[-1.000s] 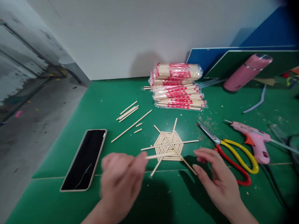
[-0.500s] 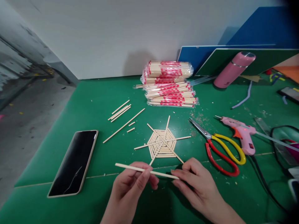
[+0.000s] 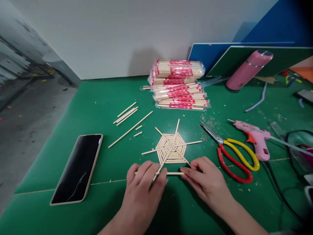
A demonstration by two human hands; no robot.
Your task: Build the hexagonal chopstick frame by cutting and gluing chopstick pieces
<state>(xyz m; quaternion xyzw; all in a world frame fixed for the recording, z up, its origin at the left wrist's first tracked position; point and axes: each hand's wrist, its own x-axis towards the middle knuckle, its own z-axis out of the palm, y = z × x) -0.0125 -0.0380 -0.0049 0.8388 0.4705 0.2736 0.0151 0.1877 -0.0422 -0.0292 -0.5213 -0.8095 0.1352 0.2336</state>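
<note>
A hexagonal web of thin wooden sticks [image 3: 172, 148] lies flat on the green table [image 3: 102, 98], with longer spoke sticks crossing its centre. A single wooden stick [image 3: 173, 173] lies across the web's near edge. My left hand [image 3: 146, 182] rests palm down on the stick's left part, fingers pressed on it. My right hand [image 3: 204, 178] pinches the stick's right end against the table. Most of the stick is hidden under my left fingers.
A black phone [image 3: 78, 168] lies at the left. Loose sticks [image 3: 127, 114] sit behind it. Wrapped chopstick bundles [image 3: 178, 85] are stacked at the back. Red-and-yellow scissors [image 3: 232, 153] and a pink glue gun [image 3: 254, 138] lie at the right, a pink bottle [image 3: 249, 70] farther back.
The stick, held in the air between both hands half a second ago, now lies pressed on the table at the web's near edge. Both hands moved down and forward.
</note>
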